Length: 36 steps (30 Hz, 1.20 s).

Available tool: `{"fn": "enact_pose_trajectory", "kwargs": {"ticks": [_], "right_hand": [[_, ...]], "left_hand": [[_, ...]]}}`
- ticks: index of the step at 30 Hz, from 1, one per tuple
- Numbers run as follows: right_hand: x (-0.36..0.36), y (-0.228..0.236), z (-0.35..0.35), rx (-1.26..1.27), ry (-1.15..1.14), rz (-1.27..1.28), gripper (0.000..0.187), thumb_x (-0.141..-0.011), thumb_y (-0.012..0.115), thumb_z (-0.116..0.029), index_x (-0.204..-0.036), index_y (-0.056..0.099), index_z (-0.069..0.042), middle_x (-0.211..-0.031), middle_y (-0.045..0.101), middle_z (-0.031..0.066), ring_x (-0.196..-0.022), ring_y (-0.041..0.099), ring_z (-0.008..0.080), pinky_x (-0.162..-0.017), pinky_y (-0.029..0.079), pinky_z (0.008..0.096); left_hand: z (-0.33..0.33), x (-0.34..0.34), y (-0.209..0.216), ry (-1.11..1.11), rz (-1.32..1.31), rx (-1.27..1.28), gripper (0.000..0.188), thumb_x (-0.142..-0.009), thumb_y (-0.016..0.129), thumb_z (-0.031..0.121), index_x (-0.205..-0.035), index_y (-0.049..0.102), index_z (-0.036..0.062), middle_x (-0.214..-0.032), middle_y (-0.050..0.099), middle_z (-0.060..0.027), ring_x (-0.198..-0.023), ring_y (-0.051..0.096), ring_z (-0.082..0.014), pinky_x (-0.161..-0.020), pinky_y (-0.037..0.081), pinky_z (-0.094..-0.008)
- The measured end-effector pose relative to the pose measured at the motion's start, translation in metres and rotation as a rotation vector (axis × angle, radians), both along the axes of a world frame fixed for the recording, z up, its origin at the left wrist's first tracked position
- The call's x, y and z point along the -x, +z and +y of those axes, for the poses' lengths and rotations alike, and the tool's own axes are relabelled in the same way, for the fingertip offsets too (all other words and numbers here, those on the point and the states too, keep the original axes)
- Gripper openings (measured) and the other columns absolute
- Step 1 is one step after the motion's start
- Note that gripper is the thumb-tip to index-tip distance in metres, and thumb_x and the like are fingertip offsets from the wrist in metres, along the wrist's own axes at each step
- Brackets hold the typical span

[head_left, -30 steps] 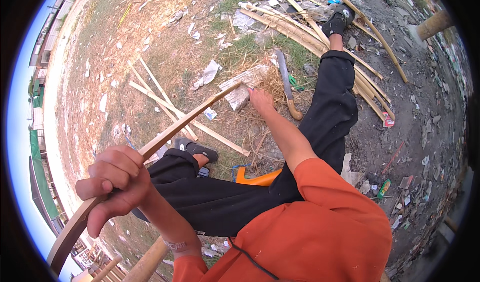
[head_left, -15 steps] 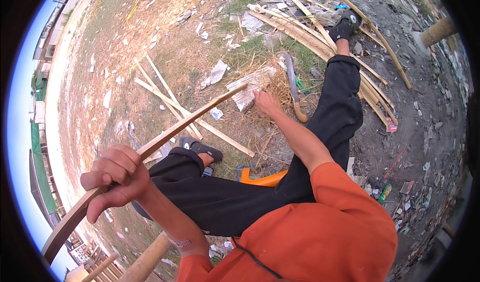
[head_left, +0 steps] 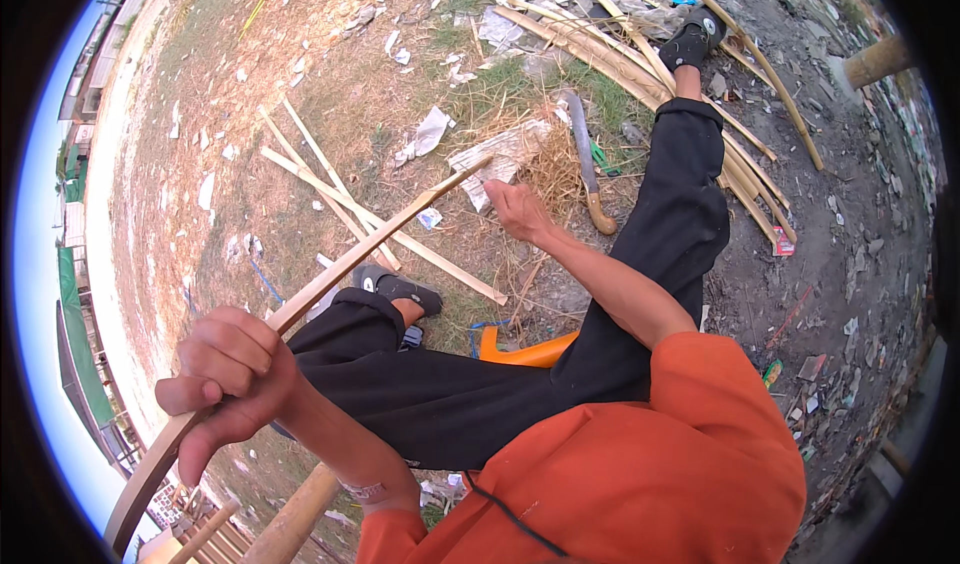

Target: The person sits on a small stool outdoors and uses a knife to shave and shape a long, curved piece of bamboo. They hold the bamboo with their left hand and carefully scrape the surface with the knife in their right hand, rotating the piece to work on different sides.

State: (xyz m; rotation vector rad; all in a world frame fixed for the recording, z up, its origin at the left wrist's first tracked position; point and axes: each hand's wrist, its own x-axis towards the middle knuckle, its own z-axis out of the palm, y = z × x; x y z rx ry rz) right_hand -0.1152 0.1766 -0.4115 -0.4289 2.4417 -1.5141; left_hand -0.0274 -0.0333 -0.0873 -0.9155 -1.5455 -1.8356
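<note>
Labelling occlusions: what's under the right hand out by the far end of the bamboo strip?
The right hand is stretched out over dry straw and flat pale scraps near the tip of the bamboo strip. Its palm covers whatever lies directly below; contact can't be told.
</note>
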Motion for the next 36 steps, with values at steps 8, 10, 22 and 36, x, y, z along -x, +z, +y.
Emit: {"fn": "enact_pose_trajectory", "kwargs": {"ticks": [8, 10, 22, 36], "right_hand": [[0.005, -0.005, -0.002, -0.207, -0.124, -0.068, 0.055, -0.097, 0.028, -0.042, -0.078, 0.056, 0.001, -0.065, 0.056, 0.0259, -0.066, 0.057, 0.0441, -0.064, 0.045, 0.0514], [0.003, -0.03, 0.005, -0.306, -0.171, -0.167, 0.06, -0.097, 0.024, -0.046, -0.082, 0.06, -0.001, -0.073, 0.061, 0.0269, -0.074, 0.059, 0.0458, -0.071, 0.047, 0.0529], [0.011, -0.04, -0.01, -0.114, -0.164, -0.205, 0.058, -0.097, 0.027, -0.045, -0.083, 0.062, 0.001, -0.078, 0.06, 0.029, -0.078, 0.057, 0.0491, -0.073, 0.044, 0.0528], [0.023, -0.061, -0.016, -0.374, -0.258, -0.195, 0.057, -0.097, 0.028, -0.044, -0.091, 0.063, 0.001, -0.086, 0.063, 0.0287, -0.084, 0.059, 0.0466, -0.079, 0.046, 0.0525]], "left_hand": [[0.016, 0.002, 0.0, -0.109, -0.007, 0.017, 0.062, -0.078, 0.048, 0.071, -0.078, 0.046, 0.0086, -0.051, 0.027, 0.0045, -0.04, 0.024, -0.008, -0.036, 0.02, -0.0231], [0.02, 0.0, 0.002, -0.118, -0.002, 0.022, 0.062, -0.078, 0.048, 0.07, -0.078, 0.046, 0.0084, -0.051, 0.027, 0.0044, -0.04, 0.024, -0.0078, -0.036, 0.02, -0.0229], [0.013, 0.0, 0.002, -0.089, 0.042, 0.037, 0.06, -0.079, 0.054, 0.065, -0.078, 0.043, 0.0065, -0.047, 0.036, 0.0016, -0.033, 0.034, -0.0083, -0.028, 0.03, -0.0221], [0.011, -0.002, 0.0, -0.054, 0.031, 0.014, 0.06, -0.079, 0.052, 0.066, -0.075, 0.041, 0.0071, -0.047, 0.036, 0.0008, -0.033, 0.034, -0.0095, -0.028, 0.031, -0.0233]]}}
